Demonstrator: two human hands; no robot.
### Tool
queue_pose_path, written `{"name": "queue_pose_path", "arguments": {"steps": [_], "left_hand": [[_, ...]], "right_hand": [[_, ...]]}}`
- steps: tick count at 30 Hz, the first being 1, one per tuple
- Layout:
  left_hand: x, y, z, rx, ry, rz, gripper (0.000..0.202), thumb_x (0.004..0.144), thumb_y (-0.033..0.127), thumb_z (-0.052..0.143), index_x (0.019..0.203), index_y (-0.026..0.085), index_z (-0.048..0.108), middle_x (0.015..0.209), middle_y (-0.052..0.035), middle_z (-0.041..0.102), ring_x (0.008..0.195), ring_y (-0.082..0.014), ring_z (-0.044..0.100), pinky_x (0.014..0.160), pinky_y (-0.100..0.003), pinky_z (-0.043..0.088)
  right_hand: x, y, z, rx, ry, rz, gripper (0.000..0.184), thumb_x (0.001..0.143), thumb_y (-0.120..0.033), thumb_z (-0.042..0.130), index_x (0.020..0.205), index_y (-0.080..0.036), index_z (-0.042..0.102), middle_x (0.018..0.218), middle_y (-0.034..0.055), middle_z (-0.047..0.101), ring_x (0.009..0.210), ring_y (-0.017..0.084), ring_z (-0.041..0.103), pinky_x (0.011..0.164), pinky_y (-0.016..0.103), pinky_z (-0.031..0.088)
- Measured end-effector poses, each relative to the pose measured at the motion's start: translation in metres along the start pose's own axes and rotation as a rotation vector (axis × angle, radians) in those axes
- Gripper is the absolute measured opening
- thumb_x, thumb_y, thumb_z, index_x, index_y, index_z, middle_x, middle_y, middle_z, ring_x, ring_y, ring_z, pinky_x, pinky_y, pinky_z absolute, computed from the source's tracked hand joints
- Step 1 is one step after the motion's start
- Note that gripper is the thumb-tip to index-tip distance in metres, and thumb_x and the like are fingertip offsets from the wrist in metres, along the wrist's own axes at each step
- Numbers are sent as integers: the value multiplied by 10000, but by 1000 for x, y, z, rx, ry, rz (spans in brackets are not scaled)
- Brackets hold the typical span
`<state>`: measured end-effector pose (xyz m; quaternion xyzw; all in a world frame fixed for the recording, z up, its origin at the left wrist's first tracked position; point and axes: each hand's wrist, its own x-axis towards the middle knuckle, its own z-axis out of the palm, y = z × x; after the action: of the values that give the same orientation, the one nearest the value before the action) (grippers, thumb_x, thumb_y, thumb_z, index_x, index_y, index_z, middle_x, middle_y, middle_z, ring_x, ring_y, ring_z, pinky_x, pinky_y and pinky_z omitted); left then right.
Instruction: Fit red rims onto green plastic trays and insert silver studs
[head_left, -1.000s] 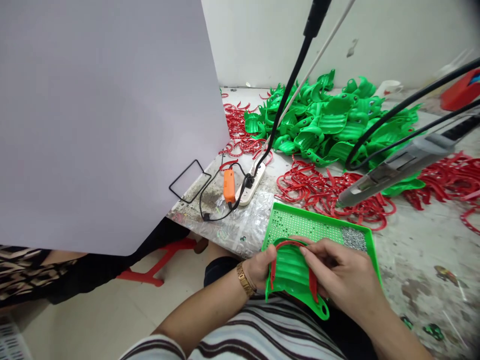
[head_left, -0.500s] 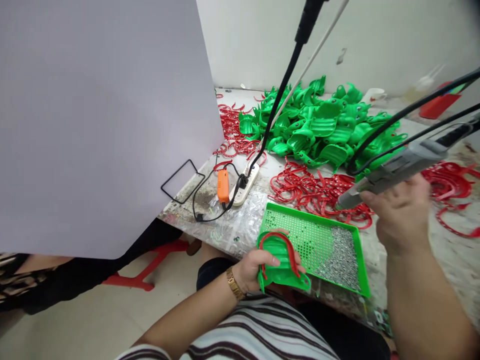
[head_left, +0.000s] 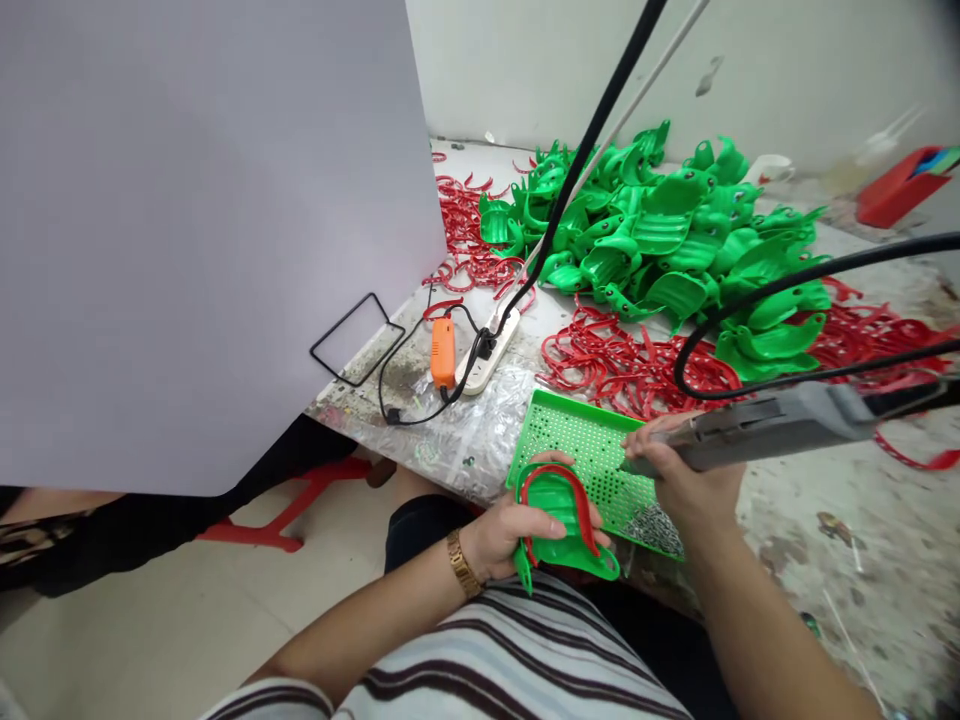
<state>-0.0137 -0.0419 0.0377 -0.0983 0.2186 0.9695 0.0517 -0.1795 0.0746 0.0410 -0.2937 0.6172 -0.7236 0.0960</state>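
Note:
In my left hand [head_left: 504, 535] is a green molded plastic piece [head_left: 556, 552], thumb on its inner face. A red curved strip [head_left: 582, 508] lies along that piece's upper rim. My right hand [head_left: 694, 490] is wrapped around a grey electric screwdriver [head_left: 772, 428] whose tip points left, over the green perforated tray [head_left: 577, 403]. Small metal screws [head_left: 656, 530] lie at the tray's right end, partly hidden by my right hand. The screwdriver tip is apart from the green piece.
A heap of green plastic pieces [head_left: 675, 230] covers the table's back. Red curved strips [head_left: 622, 365] lie before it. An orange adapter [head_left: 443, 352] and a white power strip [head_left: 491, 355] sit to the left, with a black cable [head_left: 581, 165] rising. A grey panel [head_left: 210, 240] stands left.
My right hand has brought the screwdriver left and toward me, from above the red strips to over the tray. My left hand keeps its hold on the green piece and red strip.

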Motion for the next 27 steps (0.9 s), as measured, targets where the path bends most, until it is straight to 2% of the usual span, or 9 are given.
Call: {"name": "queue_pose_path", "arguments": {"steps": [7, 13, 22, 27], "left_hand": [[1, -5, -2, 32, -1, -8, 679, 599, 103, 645, 1250, 206, 479, 916, -87, 680, 877, -290, 674, 748, -431, 540], [3, -8, -4, -14, 36, -16, 683, 593, 100, 631, 1256, 183, 490, 965, -104, 685, 884, -289, 677, 785, -440, 535], [2, -7, -4, -13, 36, -15, 707, 586, 89, 637, 1269, 193, 485, 948, -112, 690, 871, -294, 680, 702, -380, 555], [4, -9, -6, -18, 43, -11, 713, 589, 105, 655, 1273, 206, 486, 969, -112, 688, 894, -304, 676, 740, -420, 550]], "right_hand": [[-8, -5, 12, 150, 3, -80, 194, 759, -282, 640, 788, -175, 480, 615, -27, 513, 543, 107, 532, 578, 298, 476], [-14, 7, 16, 165, -44, -74, 170, 788, -249, 631, 779, -166, 483, 617, -20, 522, 569, 107, 543, 589, 288, 477], [-15, 16, 15, 90, -9, -68, 208, 782, -286, 640, 766, -161, 475, 616, -19, 521, 574, 114, 550, 593, 296, 481], [-16, 20, 12, -31, 48, 0, 259, 752, -337, 647, 738, -152, 467, 592, -11, 515, 555, 116, 545, 592, 299, 492]]}}
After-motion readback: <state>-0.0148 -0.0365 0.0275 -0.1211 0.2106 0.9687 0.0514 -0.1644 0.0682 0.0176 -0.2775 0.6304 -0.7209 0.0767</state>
